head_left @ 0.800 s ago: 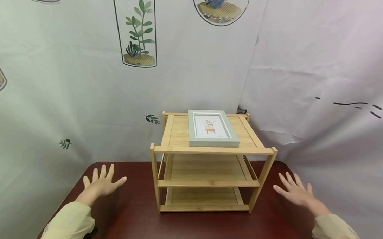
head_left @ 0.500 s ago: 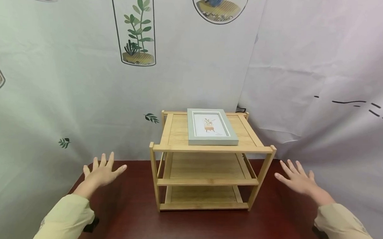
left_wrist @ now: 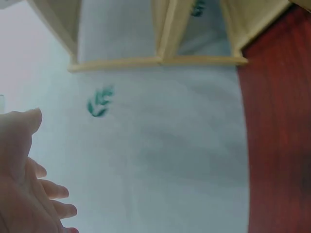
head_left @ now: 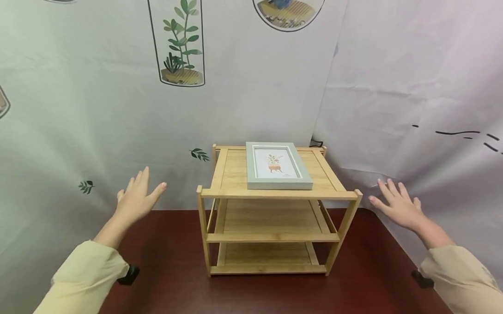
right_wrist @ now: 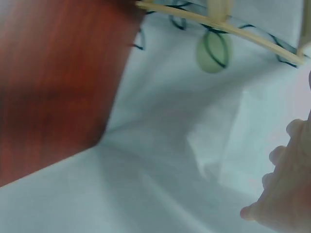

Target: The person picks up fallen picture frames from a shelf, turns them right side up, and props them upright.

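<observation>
Head view: a three-tier shelf rack of pale wood, with visible grain and squared rails and posts, stood on a dark red-brown desk. The picture frame lay flat and face up near the middle of the top shelf, its near edge just behind the front rail; it was rectangular, grey-green with a white inner border, around a print of a potted plant. The left hand and right hand were raised on either side, both well apart from the rack, fingers extended and thumbs held away; each grip was unclosed and held nothing. Pale sleeves covered the forearms, and the creased white backdrop carried printed plants in glass vessels. Left wrist view: this added the palm side and thumb of the left hand, which the head view showed from the back, along with the rack's side posts and a green leaf sprig on the cloth, slightly blurred. Right wrist view: this added an angled desk corner, a pale yellow-green round patch under a rack rail, and dark looping lines; whether cord or print could not be told.
</observation>
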`<act>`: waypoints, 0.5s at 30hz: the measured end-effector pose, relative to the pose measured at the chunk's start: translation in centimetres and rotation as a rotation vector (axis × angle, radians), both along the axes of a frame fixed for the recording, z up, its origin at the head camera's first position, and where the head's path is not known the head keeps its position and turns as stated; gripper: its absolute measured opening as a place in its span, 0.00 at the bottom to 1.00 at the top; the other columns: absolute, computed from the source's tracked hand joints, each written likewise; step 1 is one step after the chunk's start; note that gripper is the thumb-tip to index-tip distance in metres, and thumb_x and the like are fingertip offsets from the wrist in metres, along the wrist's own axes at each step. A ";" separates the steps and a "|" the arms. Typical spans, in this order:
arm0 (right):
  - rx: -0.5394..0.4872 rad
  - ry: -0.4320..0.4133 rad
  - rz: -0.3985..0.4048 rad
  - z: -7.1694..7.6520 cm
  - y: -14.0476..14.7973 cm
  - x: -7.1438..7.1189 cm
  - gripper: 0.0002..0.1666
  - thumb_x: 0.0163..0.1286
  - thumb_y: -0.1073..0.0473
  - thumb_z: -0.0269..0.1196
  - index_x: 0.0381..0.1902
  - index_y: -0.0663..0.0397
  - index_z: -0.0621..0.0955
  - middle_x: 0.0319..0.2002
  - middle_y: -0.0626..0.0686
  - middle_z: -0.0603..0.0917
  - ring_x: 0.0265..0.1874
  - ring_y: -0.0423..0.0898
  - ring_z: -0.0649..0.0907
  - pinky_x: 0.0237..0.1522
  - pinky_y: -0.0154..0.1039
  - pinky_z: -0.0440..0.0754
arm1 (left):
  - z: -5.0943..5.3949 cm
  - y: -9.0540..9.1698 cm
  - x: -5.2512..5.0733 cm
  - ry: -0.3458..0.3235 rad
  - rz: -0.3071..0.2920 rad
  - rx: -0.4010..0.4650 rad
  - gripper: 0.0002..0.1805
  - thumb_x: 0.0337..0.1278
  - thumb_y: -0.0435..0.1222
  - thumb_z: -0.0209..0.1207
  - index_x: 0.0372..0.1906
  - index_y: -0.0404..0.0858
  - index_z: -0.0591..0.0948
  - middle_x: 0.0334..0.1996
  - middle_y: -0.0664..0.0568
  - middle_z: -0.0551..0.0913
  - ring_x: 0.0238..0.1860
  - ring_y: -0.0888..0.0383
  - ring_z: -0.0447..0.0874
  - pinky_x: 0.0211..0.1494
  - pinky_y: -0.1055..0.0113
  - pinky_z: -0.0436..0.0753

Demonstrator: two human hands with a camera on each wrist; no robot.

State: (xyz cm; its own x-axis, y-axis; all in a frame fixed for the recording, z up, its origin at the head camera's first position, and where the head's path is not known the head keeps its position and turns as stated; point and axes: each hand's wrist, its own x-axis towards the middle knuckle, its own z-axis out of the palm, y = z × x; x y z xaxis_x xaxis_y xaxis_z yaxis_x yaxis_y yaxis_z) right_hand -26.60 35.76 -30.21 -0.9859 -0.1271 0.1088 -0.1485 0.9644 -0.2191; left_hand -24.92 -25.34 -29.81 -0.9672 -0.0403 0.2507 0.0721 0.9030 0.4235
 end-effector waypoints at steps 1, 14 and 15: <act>-0.007 0.007 0.000 0.6 0.0 -0.1 0.45 0.65 0.34 0.37 0.68 0.51 0.35 0.66 0.69 0.36 0.63 0.71 0.37 0.48 0.76 0.39 | 0.4 0.3 0.0 0.021 -0.003 0.007 0.45 0.59 0.60 0.33 0.67 0.30 0.38 0.64 0.27 0.45 0.62 0.28 0.42 0.53 0.30 0.45; -0.298 0.174 0.115 7.1 -2.1 -0.6 0.42 0.68 0.45 0.41 0.68 0.60 0.38 0.66 0.69 0.34 0.65 0.64 0.37 0.60 0.66 0.39 | 4.8 4.2 -0.1 0.124 -0.097 0.153 0.39 0.60 0.54 0.41 0.69 0.37 0.44 0.66 0.36 0.52 0.64 0.37 0.52 0.60 0.40 0.57; -0.307 0.177 0.108 7.5 -2.4 -0.6 0.42 0.68 0.44 0.42 0.68 0.58 0.38 0.67 0.67 0.35 0.66 0.64 0.38 0.60 0.66 0.41 | 5.1 4.7 -0.1 0.133 -0.103 0.163 0.39 0.60 0.53 0.42 0.68 0.37 0.46 0.66 0.36 0.54 0.63 0.37 0.54 0.59 0.41 0.59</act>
